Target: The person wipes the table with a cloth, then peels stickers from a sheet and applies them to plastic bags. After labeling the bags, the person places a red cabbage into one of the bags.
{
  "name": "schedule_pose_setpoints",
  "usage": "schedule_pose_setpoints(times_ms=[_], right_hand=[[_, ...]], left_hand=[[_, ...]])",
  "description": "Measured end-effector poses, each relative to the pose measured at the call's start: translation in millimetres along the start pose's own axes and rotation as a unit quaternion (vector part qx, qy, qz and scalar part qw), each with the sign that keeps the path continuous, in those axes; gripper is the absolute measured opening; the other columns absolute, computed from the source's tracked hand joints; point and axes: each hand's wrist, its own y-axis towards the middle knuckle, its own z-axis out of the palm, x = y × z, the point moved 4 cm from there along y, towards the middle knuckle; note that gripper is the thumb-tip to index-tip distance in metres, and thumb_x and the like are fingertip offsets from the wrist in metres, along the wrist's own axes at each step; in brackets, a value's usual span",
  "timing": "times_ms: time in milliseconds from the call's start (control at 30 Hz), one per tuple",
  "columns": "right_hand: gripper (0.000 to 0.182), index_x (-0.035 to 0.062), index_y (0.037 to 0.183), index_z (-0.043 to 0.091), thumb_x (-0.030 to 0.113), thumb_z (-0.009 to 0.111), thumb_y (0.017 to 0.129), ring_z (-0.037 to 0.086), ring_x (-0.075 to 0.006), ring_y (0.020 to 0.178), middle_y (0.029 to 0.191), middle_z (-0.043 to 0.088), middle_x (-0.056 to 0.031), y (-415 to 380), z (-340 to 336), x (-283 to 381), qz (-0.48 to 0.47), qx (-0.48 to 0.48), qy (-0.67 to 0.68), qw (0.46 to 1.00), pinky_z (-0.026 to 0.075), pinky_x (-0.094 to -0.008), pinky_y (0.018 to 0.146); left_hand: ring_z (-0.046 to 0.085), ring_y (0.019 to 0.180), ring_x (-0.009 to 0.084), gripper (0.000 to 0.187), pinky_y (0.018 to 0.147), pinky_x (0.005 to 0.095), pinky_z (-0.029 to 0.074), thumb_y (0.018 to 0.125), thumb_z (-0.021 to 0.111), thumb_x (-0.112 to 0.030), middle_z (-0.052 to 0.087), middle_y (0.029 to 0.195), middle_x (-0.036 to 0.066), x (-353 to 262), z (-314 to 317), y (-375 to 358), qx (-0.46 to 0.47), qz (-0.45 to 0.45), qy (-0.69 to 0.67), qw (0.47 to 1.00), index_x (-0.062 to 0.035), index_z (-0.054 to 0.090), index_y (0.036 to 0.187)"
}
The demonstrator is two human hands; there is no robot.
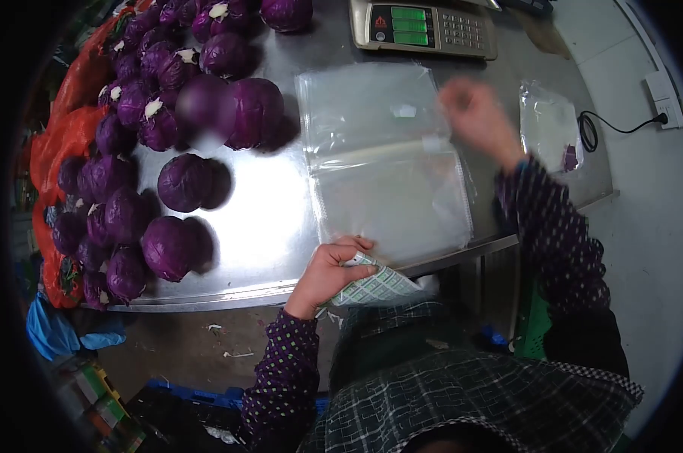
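Note:
My left hand is closed on a green-and-white patterned sheet at the table's front edge, its thumb lying over the sheet. Just behind it, flat clear plastic bags are spread in stacks on the metal table. My right hand is raised near the right edge of the bags, blurred by motion, and its fingers cannot be made out. Several purple cabbages lie to the left of the bags, and one stands close to them.
A scale with green displays stands at the back. Another clear bag lies at the right, near a black cable. Orange-red netting lines the left side. Blue and green crates are partly visible below the table.

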Motion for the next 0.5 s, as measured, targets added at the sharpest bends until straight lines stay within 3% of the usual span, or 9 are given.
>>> schedule_pose_setpoints(times_ms=[33, 100, 200, 233, 300, 333, 400, 433, 500], right_hand=[[0.012, 0.0025, 0.091, 0.065, 0.013, 0.061, 0.086, 0.063, -0.0191, 0.079, 0.084, 0.065, -0.0137, 12.5, -26.1, 27.2, -0.05, -0.058, -0.016, 0.997, 0.049, -0.0295, 0.074], [0.015, 0.0025, 0.094, 0.065, 0.013, 0.061, 0.085, 0.063, -0.0215, 0.078, 0.084, 0.066, -0.0131, 22.8, -12.1, 48.1, -0.136, -0.055, -0.029, 0.989, 0.049, -0.0303, 0.073], [0.023, 0.004, 0.093, 0.067, 0.025, 0.062, 0.083, 0.064, -0.0323, 0.084, 0.088, 0.066, -0.0171, 16.7, 90.6, 44.9, -0.241, 0.211, -0.025, 0.947, 0.05, -0.0391, 0.076], [0.023, 0.004, 0.093, 0.067, 0.025, 0.062, 0.083, 0.064, -0.0323, 0.084, 0.088, 0.066, -0.0171, 36.8, 112.5, 27.7, -0.246, 0.208, -0.024, 0.946, 0.05, -0.0391, 0.076], [0.028, 0.0034, 0.101, 0.066, 0.026, 0.061, 0.084, 0.063, -0.0346, 0.09, 0.092, 0.067, -0.0181, 75.8, 134.4, -1.1, -0.349, -0.061, -0.204, 0.912, 0.049, -0.0407, 0.081], [0.028, 0.0034, 0.101, 0.066, 0.026, 0.061, 0.084, 0.063, -0.0346, 0.09, 0.092, 0.067, -0.0181, 74.4, 126.4, 4.6, -0.341, -0.061, -0.197, 0.917, 0.049, -0.0407, 0.081], [0.036, 0.0025, 0.111, 0.062, 0.029, 0.062, 0.086, 0.063, -0.0304, 0.091, 0.098, 0.066, -0.0163, 79.7, 83.1, 19.9, -0.089, 0.077, -0.059, 0.991, 0.049, -0.0371, 0.082], [0.036, 0.0025, 0.111, 0.062, 0.029, 0.062, 0.086, 0.063, -0.0304, 0.091, 0.098, 0.066, -0.0163, 63.2, 68.2, 25.1, -0.084, 0.082, -0.066, 0.991, 0.049, -0.0371, 0.082], [0.043, 0.0012, 0.117, 0.06, 0.03, 0.065, 0.086, 0.062, -0.0234, 0.089, 0.101, 0.065, -0.0118, -5.6, 51.5, 34.2, -0.096, 0.223, 0.102, 0.965, 0.049, -0.0327, 0.082]], left_hand=[[0.057, 0.105, 0.0171, 0.011, 0.09, 0.0292, 0.044, 0.072, 0.074, 0.001, 0.065, 0.104, 0.01, 0.1, -0.2, 0.0, -0.008, -0.009, -0.013, 1.0, 0.0037, 0.069, 0.081], [0.057, 0.105, 0.017, 0.01, 0.09, 0.0289, 0.044, 0.072, 0.074, 0.001, 0.065, 0.104, 0.01, 3.5, -0.6, -0.4, -0.006, -0.011, -0.015, 1.0, 0.0035, 0.07, 0.081], [0.057, 0.105, 0.017, 0.009, 0.089, 0.0284, 0.043, 0.073, 0.074, 0.002, 0.065, 0.103, 0.01, -0.2, -0.1, 1.3, -0.003, -0.025, -0.015, 1.0, 0.0036, 0.069, 0.08], [0.057, 0.105, 0.0171, 0.008, 0.09, 0.028, 0.043, 0.073, 0.074, 0.002, 0.065, 0.103, 0.01, 0.3, -0.4, 2.1, -0.005, -0.048, -0.016, 0.999, 0.0039, 0.069, 0.079], [0.056, 0.105, 0.017, 0.008, 0.09, 0.0279, 0.043, 0.073, 0.074, 0.001, 0.065, 0.104, 0.01, -1.7, -1.1, 4.0, -0.014, -0.036, -0.004, 0.999, 0.0043, 0.068, 0.078], [0.056, 0.105, 0.017, 0.009, 0.091, 0.0278, 0.042, 0.073, 0.074, 0.001, 0.065, 0.105, 0.01, -1.2, -0.8, 1.9, -0.016, -0.024, 0.008, 1.0, 0.0047, 0.068, 0.077], [0.061, 0.095, 0.0161, 0.011, 0.083, 0.0283, 0.046, 0.075, 0.074, -0.005, 0.068, 0.096, 0.007, 0.3, -5.5, -2.2, -0.034, 0.028, -0.006, 0.999, 0.0012, 0.07, 0.083], [0.061, 0.088, 0.0143, 0.01, 0.079, 0.027, 0.046, 0.075, 0.074, -0.004, 0.068, 0.091, 0.005, -4.9, -15.3, -7.0, -0.083, -0.02, -0.026, 0.996, 0.0001, 0.07, 0.084], [0.062, 0.077, 0.0108, 0.008, 0.072, 0.0243, 0.047, 0.077, 0.072, -0.004, 0.068, 0.082, 0.002, -6.4, -37.3, -18.2, -0.166, -0.065, -0.124, 0.976, -0.0016, 0.07, 0.085]])
